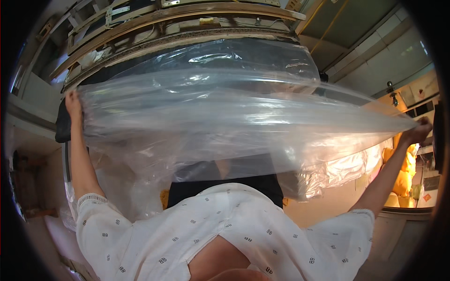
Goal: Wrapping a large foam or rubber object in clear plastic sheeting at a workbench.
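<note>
A large clear plastic sheet (225, 114) is stretched wide between my two hands, blurred along its middle by motion. At the far left, my left hand (73, 103) is closed on one edge of it. Out at the right, my right hand (418, 130) grips the other end, where the plastic gathers to a point. The sheet hangs over a dark padded surface (262, 56) and falls in folds toward my lap. More crumpled clear plastic shows below it on the right; I cannot tell whether it is the same piece.
Wooden slats and a frame (187, 13) run along the far side of the dark surface. On the right, a yellow bag-like thing (404, 175) stands in bright warm light near small items on shelves. A tiled wall (384, 54) rises at the back right.
</note>
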Available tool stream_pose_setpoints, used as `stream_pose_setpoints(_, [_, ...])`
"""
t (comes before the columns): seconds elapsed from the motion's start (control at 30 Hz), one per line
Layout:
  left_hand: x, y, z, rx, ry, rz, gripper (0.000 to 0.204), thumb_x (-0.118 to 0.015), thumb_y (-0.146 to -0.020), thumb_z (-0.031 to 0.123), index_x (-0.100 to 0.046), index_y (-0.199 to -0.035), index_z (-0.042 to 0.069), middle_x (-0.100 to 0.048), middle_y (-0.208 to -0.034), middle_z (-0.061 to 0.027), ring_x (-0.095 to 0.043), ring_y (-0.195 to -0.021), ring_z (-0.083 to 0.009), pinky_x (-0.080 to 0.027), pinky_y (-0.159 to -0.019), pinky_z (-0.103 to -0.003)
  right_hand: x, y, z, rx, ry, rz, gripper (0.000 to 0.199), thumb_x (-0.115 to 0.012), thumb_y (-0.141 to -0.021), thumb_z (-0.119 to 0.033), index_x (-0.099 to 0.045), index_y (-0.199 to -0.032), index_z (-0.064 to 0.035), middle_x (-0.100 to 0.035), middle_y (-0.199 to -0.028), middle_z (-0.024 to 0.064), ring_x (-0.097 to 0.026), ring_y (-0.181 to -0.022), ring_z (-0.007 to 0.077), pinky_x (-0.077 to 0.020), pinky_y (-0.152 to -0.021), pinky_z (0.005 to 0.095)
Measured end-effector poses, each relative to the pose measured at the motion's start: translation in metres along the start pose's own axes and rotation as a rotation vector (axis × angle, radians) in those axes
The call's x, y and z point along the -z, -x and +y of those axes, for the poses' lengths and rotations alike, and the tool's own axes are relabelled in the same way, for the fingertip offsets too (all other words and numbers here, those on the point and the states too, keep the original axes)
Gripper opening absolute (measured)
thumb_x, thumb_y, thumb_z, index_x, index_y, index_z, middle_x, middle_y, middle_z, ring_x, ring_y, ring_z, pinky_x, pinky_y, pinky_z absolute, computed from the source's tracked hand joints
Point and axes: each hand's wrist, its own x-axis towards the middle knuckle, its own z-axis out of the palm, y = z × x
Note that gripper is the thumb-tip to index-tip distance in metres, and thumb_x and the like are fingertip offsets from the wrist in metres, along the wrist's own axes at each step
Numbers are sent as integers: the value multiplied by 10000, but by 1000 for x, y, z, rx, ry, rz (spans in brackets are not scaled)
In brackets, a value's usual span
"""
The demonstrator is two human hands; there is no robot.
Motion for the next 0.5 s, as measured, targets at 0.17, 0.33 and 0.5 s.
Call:
stream_pose_setpoints(0.17, [-3,4,33,138,-15,334,320,-532,-846,286,-593,-970,-2,-630,-917,-139,-600,-863,-274,-444,-782,-344,-76,-43,-77,660,327,-24,308,-529,-847,-286,-614,-1087,-114,-621,-1020,69,-565,-933,262,-422,-829,369])
stream_pose_setpoints(0.33, [62,18,10,194,-285,378,377,-473,-855,326,-586,-1005,-1,-601,-1030,-190,-567,-953,-363,-427,-839,-407,-107,173,-237,940,31,-449,568,-638,-784,-395,-433,-1289,-237,-402,-1339,51,-360,-1246,236,-277,-990,435])
stream_pose_setpoints(0.5, [127,20,-59,156,-575,202,360,-474,-891,332,-552,-1043,15,-583,-1055,-187,-552,-970,-361,-422,-827,-417,-196,249,-165,54,-454,-1023,548,-643,-798,-317,-476,-1264,-82,-415,-1324,153,-437,-1172,303,-389,-913,364])
